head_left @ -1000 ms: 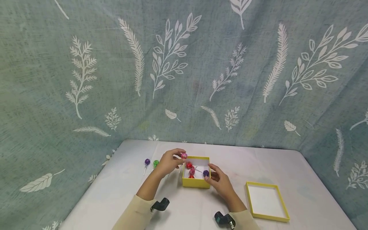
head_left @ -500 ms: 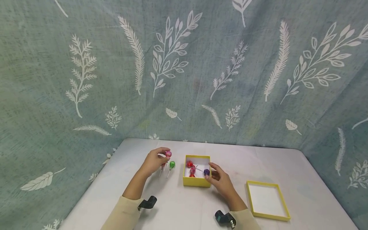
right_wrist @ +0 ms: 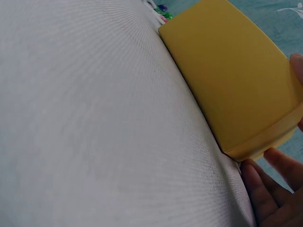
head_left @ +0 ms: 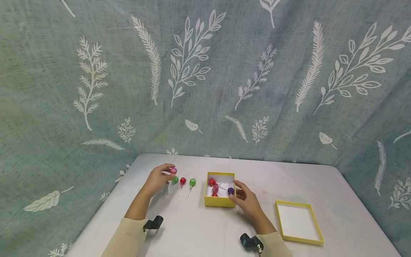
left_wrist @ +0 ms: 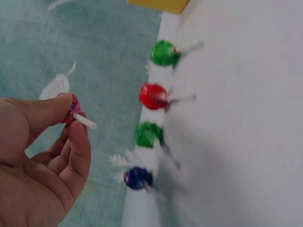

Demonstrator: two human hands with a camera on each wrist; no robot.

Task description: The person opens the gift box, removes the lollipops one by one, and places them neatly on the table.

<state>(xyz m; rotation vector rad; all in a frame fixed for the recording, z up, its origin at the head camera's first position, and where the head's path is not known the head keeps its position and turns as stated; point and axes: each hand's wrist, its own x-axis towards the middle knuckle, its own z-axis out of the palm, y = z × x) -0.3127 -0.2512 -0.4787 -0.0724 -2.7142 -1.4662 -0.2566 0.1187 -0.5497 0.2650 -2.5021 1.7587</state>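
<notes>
My left hand [head_left: 157, 180] pinches a pink-wrapped lollipop [head_left: 173, 171] between thumb and fingers, over the left of the table. Its white stick points out from the hand in the left wrist view. Below it lie a green lollipop [head_left: 175, 179], a red lollipop [head_left: 182, 180], another green lollipop [head_left: 192, 182] and a dark blue lollipop [left_wrist: 137, 178], which the hand hides in the head view. My right hand [head_left: 247, 203] grips the right side of an open yellow box [head_left: 219, 202], thumb at the near corner. Inside are red lollipops [head_left: 212, 182], a pink one and a purple one.
A shallow yellow-rimmed lid [head_left: 302, 242] lies inside-up on the white table [head_left: 192, 228], right of the box. Behind the table hangs a green-grey leaf-print cloth [head_left: 205, 89]. A dark camera device [head_left: 153, 223] sits on the left wrist.
My left hand has moved left with the pink lollipop, from the box's left edge to over the row, uncovering the red and green lollipops. My right hand stays at the box.
</notes>
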